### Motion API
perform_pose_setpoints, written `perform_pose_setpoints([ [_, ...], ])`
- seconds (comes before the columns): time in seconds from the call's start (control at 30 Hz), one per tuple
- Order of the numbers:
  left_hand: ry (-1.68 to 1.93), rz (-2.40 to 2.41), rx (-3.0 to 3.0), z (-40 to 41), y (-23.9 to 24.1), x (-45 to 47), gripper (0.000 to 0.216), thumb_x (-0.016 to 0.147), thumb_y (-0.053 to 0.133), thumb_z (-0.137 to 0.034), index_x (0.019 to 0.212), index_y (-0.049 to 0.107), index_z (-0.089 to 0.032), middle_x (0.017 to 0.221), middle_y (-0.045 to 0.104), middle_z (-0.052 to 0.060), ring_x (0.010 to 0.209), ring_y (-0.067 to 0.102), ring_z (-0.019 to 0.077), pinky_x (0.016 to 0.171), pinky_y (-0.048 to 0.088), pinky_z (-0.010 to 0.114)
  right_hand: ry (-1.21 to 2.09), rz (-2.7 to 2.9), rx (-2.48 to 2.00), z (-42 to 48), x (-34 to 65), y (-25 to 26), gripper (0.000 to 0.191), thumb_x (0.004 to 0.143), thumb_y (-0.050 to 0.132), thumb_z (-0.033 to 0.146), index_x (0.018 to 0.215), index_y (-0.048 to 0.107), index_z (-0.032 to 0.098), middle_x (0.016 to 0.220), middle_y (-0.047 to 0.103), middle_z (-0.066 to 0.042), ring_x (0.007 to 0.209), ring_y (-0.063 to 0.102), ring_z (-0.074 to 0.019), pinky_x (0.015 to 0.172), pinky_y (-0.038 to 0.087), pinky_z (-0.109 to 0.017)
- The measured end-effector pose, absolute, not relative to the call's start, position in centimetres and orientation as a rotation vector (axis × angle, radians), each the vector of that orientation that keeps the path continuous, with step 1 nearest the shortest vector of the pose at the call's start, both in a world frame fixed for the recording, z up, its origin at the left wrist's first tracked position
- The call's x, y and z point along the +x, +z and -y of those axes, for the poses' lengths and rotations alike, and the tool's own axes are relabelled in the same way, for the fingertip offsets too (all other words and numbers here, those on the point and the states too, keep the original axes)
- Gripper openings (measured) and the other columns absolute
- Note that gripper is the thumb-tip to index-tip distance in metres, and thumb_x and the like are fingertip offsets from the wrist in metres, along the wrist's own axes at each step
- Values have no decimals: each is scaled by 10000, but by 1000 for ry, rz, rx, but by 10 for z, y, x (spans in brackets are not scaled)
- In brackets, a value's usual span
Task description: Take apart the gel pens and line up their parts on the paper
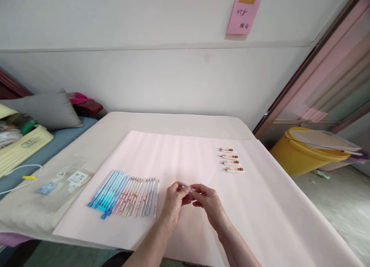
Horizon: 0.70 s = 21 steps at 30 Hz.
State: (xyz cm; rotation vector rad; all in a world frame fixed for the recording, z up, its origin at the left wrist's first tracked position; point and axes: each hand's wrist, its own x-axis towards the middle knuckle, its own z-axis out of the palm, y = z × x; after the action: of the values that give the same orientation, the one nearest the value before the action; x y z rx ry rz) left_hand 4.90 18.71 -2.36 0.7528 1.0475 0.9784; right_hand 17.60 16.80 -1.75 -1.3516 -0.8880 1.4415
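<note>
Both hands meet over the pink-white sheet, fingers closed on one slim, pale pen (185, 186) that they mostly cover. My left hand (174, 199) pinches its left end, while my right hand (206, 199) grips the right end between thumb and fingers. To the left of my hands lies a row of slim pens (135, 197), blue at the left, pinkish-red and pale towards the right, side by side and upright in view. Farther back on the right, several short white pens (232, 163) with brown ends lie crosswise in a column.
The pink-white sheet (179, 155) covers much of the table (173, 122). Clear plastic packaging (65, 182) lies at the left. A grey cushion (49, 109) rests beyond it, and a yellow bin (300, 155) stands on the floor at the right. A pink note (244, 16) hangs on the wall.
</note>
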Motion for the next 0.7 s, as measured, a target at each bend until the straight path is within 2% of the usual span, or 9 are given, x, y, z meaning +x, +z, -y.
perform_pose_setpoints([
  [0.23,849,-1055,838,-186,-19,52,281,650,674,-396,774,606,-153,702,641,48,636,614,152,603,462,264,1389,881,-1322,-168,192,-26,330,607,720,373,828,699,128,629,647,-32,580,579,-142,598,475,-281],
  [0.4,832,-1031,806,-184,-13,48,291,623,696,-386,773,600,-157,709,631,42,652,606,147,609,459,256,1322,939,-1425,-168,261,-25,295,553,729,277,815,699,144,598,619,2,563,565,-133,566,469,-269],
  [0.6,825,-1047,798,-191,-17,46,283,611,697,-391,736,598,-156,698,633,45,632,598,139,592,449,246,1153,898,-1606,-185,356,-36,259,546,698,235,784,695,133,635,615,-12,594,572,-150,640,489,-328],
  [0.7,799,-1059,816,-193,-19,47,276,617,690,-388,736,598,-156,705,631,48,643,598,144,591,446,246,1134,908,-1633,-195,377,-41,226,529,690,231,728,692,124,570,591,-9,548,554,-148,596,476,-327],
])
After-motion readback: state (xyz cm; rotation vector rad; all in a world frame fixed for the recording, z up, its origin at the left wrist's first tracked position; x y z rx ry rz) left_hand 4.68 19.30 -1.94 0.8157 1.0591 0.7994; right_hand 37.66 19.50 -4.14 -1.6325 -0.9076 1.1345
